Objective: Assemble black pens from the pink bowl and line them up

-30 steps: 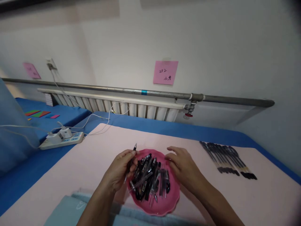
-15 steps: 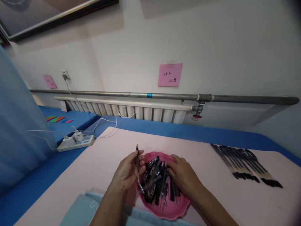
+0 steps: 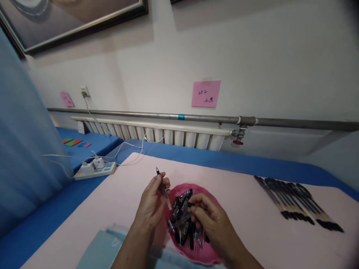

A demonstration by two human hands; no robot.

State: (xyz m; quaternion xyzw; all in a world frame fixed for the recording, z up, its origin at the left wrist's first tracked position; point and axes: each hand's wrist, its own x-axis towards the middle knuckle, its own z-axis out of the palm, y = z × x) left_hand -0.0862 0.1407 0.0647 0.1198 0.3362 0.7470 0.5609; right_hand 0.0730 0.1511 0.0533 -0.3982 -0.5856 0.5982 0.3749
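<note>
A pink dish (image 3: 172, 196) with a scalloped rim sits on the pale pink sheet and holds several black pen parts and caps (image 3: 182, 220). My left hand (image 3: 153, 203) is closed on a thin pen (image 3: 162, 185) with its dark tip pointing up and to the left, just left of the dish. My right hand (image 3: 207, 220) hovers over the dish with its fingers pinched on a black piece from the pile. A row of several assembled black pens (image 3: 297, 201) lies on the sheet at the right.
A white power strip (image 3: 95, 170) with plugs and cables lies on the blue cover at the left. A radiator (image 3: 157, 134) and pipe run along the wall. A light blue folded cloth (image 3: 101, 250) lies at the near edge. A blue curtain hangs far left.
My right hand moved from the dish's right rim into the pile and pinched a piece. My left hand tilted the pen to the left. The camera view rose slightly.
</note>
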